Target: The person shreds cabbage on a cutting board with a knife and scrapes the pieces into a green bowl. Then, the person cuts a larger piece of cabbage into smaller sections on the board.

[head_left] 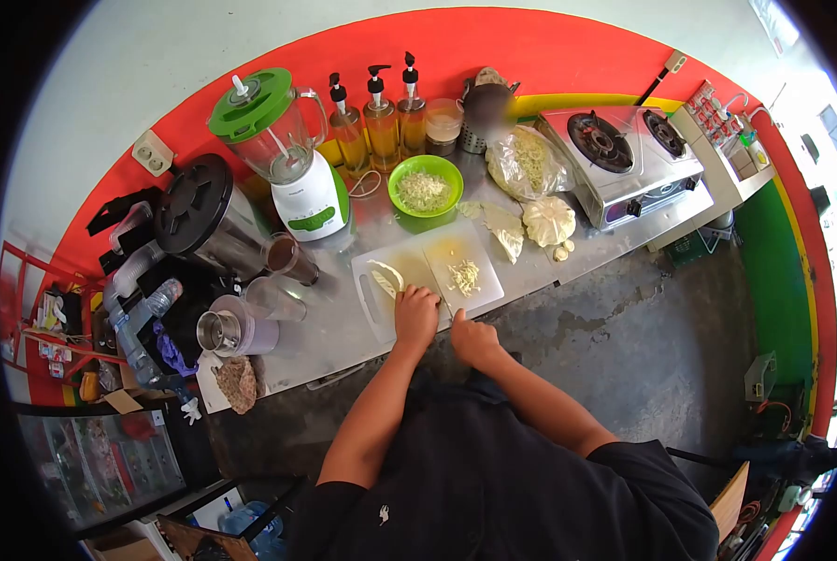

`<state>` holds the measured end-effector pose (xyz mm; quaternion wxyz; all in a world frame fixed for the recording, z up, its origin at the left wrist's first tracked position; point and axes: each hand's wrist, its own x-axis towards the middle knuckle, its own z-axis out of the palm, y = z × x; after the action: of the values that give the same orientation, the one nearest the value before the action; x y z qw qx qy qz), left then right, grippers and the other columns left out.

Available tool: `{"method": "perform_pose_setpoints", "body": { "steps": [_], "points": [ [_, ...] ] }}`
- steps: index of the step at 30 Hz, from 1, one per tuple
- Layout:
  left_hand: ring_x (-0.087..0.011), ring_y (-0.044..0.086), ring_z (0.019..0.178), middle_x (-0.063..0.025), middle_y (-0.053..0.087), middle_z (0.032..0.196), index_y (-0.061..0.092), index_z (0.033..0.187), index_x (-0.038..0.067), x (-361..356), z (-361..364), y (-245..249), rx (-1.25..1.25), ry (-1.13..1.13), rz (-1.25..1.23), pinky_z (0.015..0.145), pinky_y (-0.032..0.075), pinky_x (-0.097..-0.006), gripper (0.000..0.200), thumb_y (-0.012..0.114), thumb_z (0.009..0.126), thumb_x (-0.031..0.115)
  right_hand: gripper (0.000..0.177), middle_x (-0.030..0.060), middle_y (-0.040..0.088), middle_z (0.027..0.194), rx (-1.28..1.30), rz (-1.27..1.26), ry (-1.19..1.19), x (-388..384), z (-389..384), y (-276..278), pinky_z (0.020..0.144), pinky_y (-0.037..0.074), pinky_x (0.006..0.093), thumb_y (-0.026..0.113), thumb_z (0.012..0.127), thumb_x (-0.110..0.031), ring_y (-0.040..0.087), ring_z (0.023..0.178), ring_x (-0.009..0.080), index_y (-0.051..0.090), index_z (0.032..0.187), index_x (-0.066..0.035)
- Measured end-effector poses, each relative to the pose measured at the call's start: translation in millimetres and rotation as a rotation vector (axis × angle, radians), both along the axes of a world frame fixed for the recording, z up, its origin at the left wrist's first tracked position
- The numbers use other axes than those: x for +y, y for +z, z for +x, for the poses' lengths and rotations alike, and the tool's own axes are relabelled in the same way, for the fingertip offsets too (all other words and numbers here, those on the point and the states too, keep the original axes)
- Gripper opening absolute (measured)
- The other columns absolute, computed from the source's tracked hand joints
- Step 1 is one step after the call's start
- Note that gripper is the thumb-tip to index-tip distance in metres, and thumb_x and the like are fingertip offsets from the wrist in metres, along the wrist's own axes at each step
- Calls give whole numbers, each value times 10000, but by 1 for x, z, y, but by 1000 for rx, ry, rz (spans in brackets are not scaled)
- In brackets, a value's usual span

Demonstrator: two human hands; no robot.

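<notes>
On the white cutting board [367,309], my left hand [416,315] bends its fingers down over a pale cabbage piece [386,279], whose curved strips show beyond the fingertips. My right hand [476,340] is closed at the board's near edge around a knife, its index finger stretched forward. The knife blade [437,278] shows as a thin line across the board; its handle is hidden in the hand. Right of the blade lies a small heap of chopped cabbage [463,277]. Behind the board, a green bowl [453,199] holds shredded cabbage [423,191].
Cabbage leaves [502,231], a cut cabbage [549,221] and a plastic bag of shreds [529,164] lie to the right, before a two-burner stove [615,178]. A blender [304,192] and pump bottles [381,131] stand behind. Cups [276,299] are at left.
</notes>
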<state>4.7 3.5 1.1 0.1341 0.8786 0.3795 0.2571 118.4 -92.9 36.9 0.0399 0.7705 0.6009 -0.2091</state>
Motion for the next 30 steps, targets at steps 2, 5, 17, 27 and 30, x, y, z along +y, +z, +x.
{"method": "perform_pose_setpoints", "body": {
  "steps": [2, 5, 17, 27, 30],
  "points": [
    [-264, 593, 948, -25, 673, 860, 721, 774, 113, 5, 1, 1, 70, 18, -61, 835, 432, -412, 58, 665, 777, 104, 278, 177, 743, 898, -72, -57, -37, 2, -5, -9, 704, 590, 436, 569, 905, -159, 748, 826, 330, 480, 1114, 2],
    [-266, 594, 953, -32, 672, 856, 721, 783, 112, 8, 4, 8, 88, 16, -134, 837, 429, -423, 48, 675, 776, 105, 362, 224, 730, 915, 53, -36, -20, 18, 7, -3, 750, 583, 467, 583, 877, -131, 736, 858, 380, 445, 1158, 52],
    [-304, 549, 1051, -57, 636, 969, 712, 808, 140, 12, 6, 10, 65, 88, -240, 887, 387, -478, 80, 689, 747, 93, 555, 247, 715, 1077, 62, -206, 37, 26, 5, 12, 821, 575, 455, 660, 846, -157, 727, 987, 355, 411, 1271, 97],
    [-319, 532, 1069, -52, 619, 1005, 710, 828, 154, 10, 4, 3, 0, 146, -321, 914, 391, -479, 89, 696, 764, 94, 418, 273, 711, 999, 100, -112, 23, 21, 2, 10, 802, 568, 494, 571, 882, -133, 721, 931, 413, 428, 1208, 87],
    [-328, 527, 1083, -53, 618, 1031, 711, 837, 157, 11, 2, 3, 13, 140, -371, 917, 397, -501, 88, 694, 769, 104, 442, 270, 712, 995, 120, -119, 41, 28, 7, 13, 793, 570, 495, 572, 881, -139, 726, 917, 401, 419, 1222, 98]
  ]
}}
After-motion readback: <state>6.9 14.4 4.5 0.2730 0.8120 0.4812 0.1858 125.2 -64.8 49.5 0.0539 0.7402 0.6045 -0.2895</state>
